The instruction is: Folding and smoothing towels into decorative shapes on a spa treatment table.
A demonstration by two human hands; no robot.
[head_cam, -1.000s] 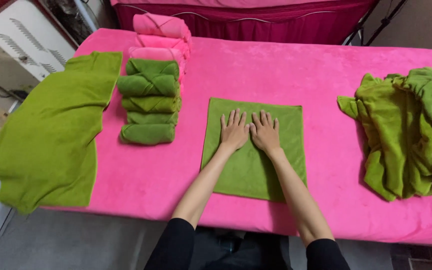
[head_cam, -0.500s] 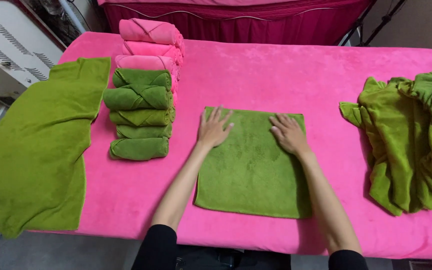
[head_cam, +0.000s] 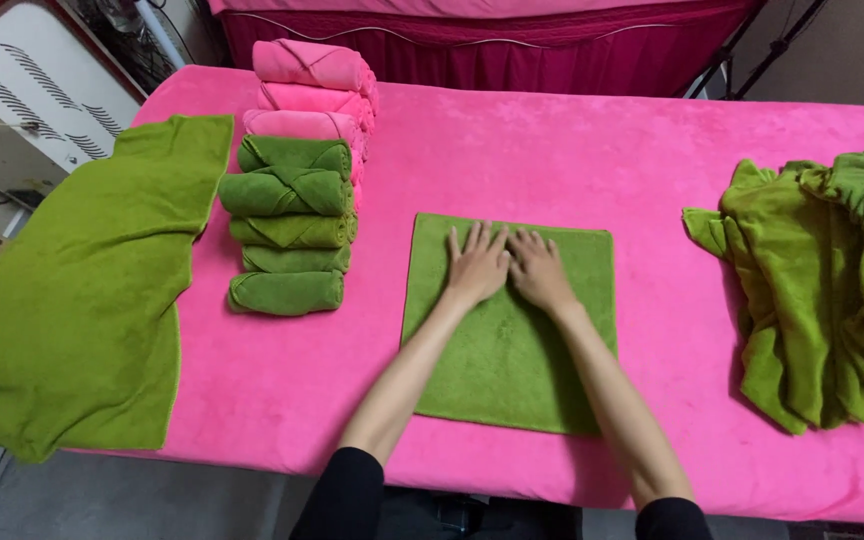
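Note:
A square green towel (head_cam: 512, 370) lies flat on the pink table (head_cam: 572, 150) in front of me. My left hand (head_cam: 474, 265) and my right hand (head_cam: 540, 270) press palm-down side by side on the towel's upper middle, fingers spread, thumbs nearly touching. Neither hand holds anything. To the left stands a row of rolled towels: several green rolls (head_cam: 287, 220) nearer me and pink rolls (head_cam: 312, 95) behind them.
A large green towel (head_cam: 82, 290) drapes over the table's left edge. A heap of crumpled green towels (head_cam: 832, 280) sits at the right. A white appliance (head_cam: 32, 90) stands left of the table, a dark red surface (head_cam: 512, 40) behind it.
My hands first slid apart to the towel's upper corners, then came back together at its upper middle. The towel lies flat as before.

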